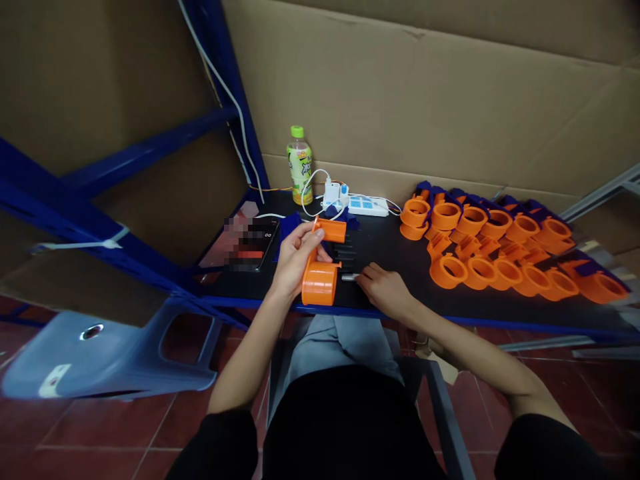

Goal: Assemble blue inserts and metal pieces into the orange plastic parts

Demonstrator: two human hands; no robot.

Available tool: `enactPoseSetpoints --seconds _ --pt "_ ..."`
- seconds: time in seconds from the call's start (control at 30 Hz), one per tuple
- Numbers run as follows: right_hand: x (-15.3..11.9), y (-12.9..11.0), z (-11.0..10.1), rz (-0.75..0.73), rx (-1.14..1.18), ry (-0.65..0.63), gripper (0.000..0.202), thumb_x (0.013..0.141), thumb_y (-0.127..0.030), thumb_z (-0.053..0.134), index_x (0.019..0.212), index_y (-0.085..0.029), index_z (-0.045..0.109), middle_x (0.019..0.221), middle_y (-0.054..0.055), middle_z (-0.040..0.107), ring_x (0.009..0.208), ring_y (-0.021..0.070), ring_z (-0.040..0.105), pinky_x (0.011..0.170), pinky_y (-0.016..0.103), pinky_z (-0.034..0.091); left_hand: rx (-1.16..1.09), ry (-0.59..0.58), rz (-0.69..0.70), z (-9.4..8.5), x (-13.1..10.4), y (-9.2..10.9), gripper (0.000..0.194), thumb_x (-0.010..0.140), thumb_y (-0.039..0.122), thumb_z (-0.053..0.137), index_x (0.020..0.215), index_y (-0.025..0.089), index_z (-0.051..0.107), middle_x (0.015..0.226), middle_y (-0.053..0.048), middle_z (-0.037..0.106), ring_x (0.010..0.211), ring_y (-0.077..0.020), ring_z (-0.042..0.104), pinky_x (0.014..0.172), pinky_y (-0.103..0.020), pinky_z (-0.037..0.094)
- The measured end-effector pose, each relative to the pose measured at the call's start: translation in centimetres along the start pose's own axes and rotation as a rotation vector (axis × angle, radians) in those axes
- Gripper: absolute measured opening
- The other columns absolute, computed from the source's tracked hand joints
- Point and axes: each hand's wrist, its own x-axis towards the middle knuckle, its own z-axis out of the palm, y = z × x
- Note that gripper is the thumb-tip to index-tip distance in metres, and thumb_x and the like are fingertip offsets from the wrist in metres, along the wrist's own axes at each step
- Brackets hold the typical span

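My left hand (pixel 295 259) is closed around an orange plastic part (pixel 320 283), which has a wide ring at its lower end and a smaller tube at the top. The part is held over the front of the black tabletop. Just to its right, my right hand (pixel 381 285) has its fingers pressed together on a small silver-grey tool (pixel 350 277) low over the table. Several thin dark pieces (pixel 345 252) lie between the hands, beside the orange part. Dark blue pieces (pixel 290 228) are behind my left hand.
Rows of orange ring parts (pixel 473 220) with dark blue pieces cover the right of the table (pixel 390 250). A bottle (pixel 300 167) and a white power strip (pixel 367 205) stand at the back. A phone (pixel 260 247) lies left. Blue shelf posts (pixel 225 80) and a stool (pixel 125 353) are at the left.
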Motion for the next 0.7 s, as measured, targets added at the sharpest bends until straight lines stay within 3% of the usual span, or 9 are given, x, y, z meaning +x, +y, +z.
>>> enactPoseSetpoints --seconds 0.17,0.43,0.57,0.7 --pt "0.1 0.1 -0.3 0.080 0.066 0.022 0.028 0.109 -0.024 0.047 0.104 -0.017 0.074 0.107 0.011 0.072 0.105 0.0206 0.061 0.063 0.031 0.033 0.005 -0.016 -0.010 -0.1 0.1 0.1 0.046 0.074 0.049 0.089 0.097 0.018 0.064 0.056 0.004 0.064 0.045 -0.0118 0.063 0.048 -0.019 0.048" --pt "0.7 1.2 -3.3 0.116 0.287 0.091 0.013 0.103 -0.024 0.061 0.104 -0.020 0.074 0.108 0.007 0.074 0.103 0.0188 0.066 0.072 0.027 0.039 -0.012 -0.017 -0.049 -0.5 0.5 -0.5 0.037 0.081 0.047 0.083 0.100 0.019 0.067 0.055 0.003 0.065 0.046 -0.0124 0.063 0.049 -0.020 0.049" --pt "0.8 1.3 -2.5 0.089 0.211 -0.005 0.016 0.103 -0.019 0.057 0.101 -0.018 0.073 0.105 0.009 0.073 0.102 0.0201 0.065 0.070 0.028 0.039 -0.017 -0.002 -0.053 -0.3 0.6 -0.4 0.035 0.080 0.046 0.084 0.098 0.020 0.067 0.055 0.003 0.064 0.046 -0.0124 0.062 0.049 -0.020 0.049" --pt "0.7 1.5 -1.7 0.104 0.241 -0.012 0.012 0.100 -0.019 0.061 0.101 -0.019 0.074 0.104 0.007 0.073 0.101 0.0191 0.066 0.071 0.027 0.038 -0.024 0.012 -0.058 -0.5 0.6 -0.4 0.036 0.080 0.046 0.084 0.097 0.019 0.067 0.055 0.003 0.064 0.046 -0.0135 0.063 0.049 -0.021 0.050"
